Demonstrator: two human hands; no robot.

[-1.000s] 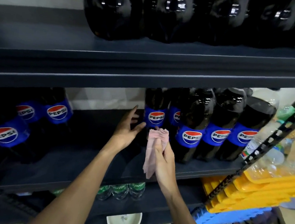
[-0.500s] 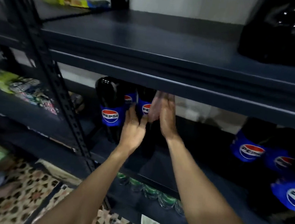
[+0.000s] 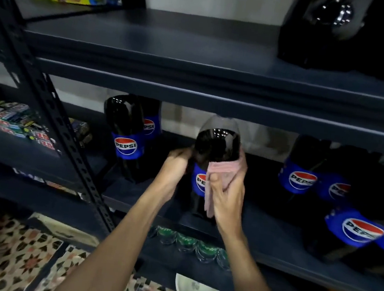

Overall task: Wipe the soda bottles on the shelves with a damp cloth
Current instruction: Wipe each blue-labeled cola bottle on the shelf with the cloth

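- Two hands on one soda bottle (image 3: 217, 146). It stands upright on the middle shelf (image 3: 272, 235), near the front edge, between the left pair of bottles (image 3: 126, 137) and the right group of bottles (image 3: 303, 176).
- I have the left hand (image 3: 173, 167) curled round the bottle's left side, just above the label, bracing it. The fingers are blurred, but the grip looks firm.
- The right hand (image 3: 227, 198) pinches the pink cloth (image 3: 225, 170) under the thumb and presses it onto the bottle's right side at label height. A tail of cloth hangs below the palm.
- Step, my read: wiping this bottle at mid-body. The dome above the cloth is not covered.
- Next, I'd say: run the cloth up over the dome and round the back. The left hand should turn or brace the bottle so it doesn't tip off the front edge.
- After that, the neighbours and the top-shelf bottles (image 3: 333, 29). I can't tell which are clean.
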